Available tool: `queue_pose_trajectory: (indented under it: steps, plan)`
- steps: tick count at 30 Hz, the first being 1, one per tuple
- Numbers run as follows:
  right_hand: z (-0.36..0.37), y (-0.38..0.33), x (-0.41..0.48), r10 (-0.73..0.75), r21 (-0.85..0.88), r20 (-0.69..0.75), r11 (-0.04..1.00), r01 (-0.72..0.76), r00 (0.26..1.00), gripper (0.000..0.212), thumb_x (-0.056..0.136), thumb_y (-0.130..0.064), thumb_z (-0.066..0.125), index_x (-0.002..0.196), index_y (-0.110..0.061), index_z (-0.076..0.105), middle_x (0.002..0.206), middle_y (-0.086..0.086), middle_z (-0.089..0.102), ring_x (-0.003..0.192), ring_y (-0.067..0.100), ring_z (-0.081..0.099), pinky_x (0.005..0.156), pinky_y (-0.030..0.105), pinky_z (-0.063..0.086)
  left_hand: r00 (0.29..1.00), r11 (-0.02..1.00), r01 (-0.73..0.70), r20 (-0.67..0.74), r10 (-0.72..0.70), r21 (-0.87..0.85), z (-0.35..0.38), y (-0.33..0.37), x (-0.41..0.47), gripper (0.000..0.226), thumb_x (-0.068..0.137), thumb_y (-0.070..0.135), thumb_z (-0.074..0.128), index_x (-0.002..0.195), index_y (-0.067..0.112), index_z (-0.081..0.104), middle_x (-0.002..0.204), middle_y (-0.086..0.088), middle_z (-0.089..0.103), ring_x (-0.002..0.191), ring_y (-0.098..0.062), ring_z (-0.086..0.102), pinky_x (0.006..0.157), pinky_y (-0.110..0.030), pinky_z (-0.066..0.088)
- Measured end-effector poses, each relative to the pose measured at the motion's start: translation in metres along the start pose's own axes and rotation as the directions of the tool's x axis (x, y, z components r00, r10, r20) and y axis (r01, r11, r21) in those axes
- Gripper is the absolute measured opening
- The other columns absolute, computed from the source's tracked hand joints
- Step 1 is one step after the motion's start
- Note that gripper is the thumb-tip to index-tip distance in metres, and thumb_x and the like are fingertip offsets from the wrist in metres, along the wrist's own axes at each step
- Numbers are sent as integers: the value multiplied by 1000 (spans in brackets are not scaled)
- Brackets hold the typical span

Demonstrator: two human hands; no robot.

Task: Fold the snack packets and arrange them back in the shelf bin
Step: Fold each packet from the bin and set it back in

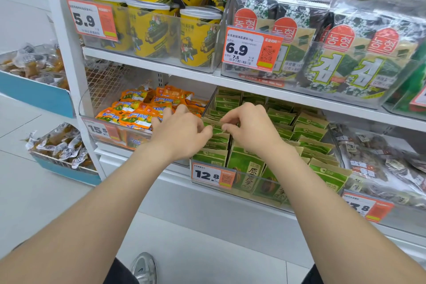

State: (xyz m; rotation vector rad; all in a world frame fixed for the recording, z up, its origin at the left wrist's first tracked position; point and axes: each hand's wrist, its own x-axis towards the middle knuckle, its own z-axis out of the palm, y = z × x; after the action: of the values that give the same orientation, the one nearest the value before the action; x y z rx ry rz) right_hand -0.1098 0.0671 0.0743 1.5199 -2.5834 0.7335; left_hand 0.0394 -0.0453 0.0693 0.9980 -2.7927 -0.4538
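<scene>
Several green and tan snack packets (311,122) stand in rows inside a clear shelf bin (249,189) with a 12.8 price tag. One packet in the left row (216,128) has its tan top edge pinched from both sides. My left hand (182,131) pinches it with thumb and fingertips at its left. At its right end, my right hand (251,127) does the same with curled fingers. The lower part of that packet is hidden behind the packets in front.
A clear bin of orange snack packets (138,113) sits directly left of the green bin. Further right, a bin holds clear bagged snacks (378,163). The shelf above carries yellow tubs (198,37) and seaweed packs (345,53). White floor lies below.
</scene>
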Motion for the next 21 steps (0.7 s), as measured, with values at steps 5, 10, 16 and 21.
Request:
queue_pose_trajectory:
  steps: [5, 10, 16, 21]
  plan:
    - [4, -2, 10, -56, -319, -31, 947, 43, 998, 7, 95, -37, 77, 94, -30, 79, 86, -6, 74, 94, 25, 67, 99, 44, 46, 992, 998, -10, 122, 18, -70, 3, -2, 3, 32, 102, 49, 45, 123, 51, 69, 148, -1, 41, 142, -42, 30, 115, -69, 25]
    - [7, 1, 3, -129, -242, -265, 968, 64, 956, 9, 104, -26, 52, 105, -17, 51, 72, 3, 65, 67, 32, 61, 73, 43, 50, 972, 999, 7, 235, 1, -34, 6, 1, 0, 32, 105, 44, 43, 125, 50, 68, 141, -2, 37, 134, -41, 31, 112, -63, 24]
    - [-17, -1, -27, -235, -69, -546, 969, 237, 804, 11, 103, -21, 60, 99, -13, 53, 67, -2, 59, 50, 24, 54, 46, 36, 43, 987, 999, -22, 158, 16, 38, 7, 3, -1, 31, 104, 44, 44, 117, 41, 72, 144, -4, 40, 136, -42, 32, 112, -66, 25]
    - [-47, -1, -48, 11, 192, -812, 949, 249, 583, 8, 104, -11, 61, 101, -10, 54, 71, 0, 55, 56, 14, 51, 54, 21, 40, 999, 1000, -8, 43, 9, -23, 4, 6, -8, 29, 103, 38, 50, 114, 37, 76, 145, -4, 45, 138, -42, 35, 112, -68, 32]
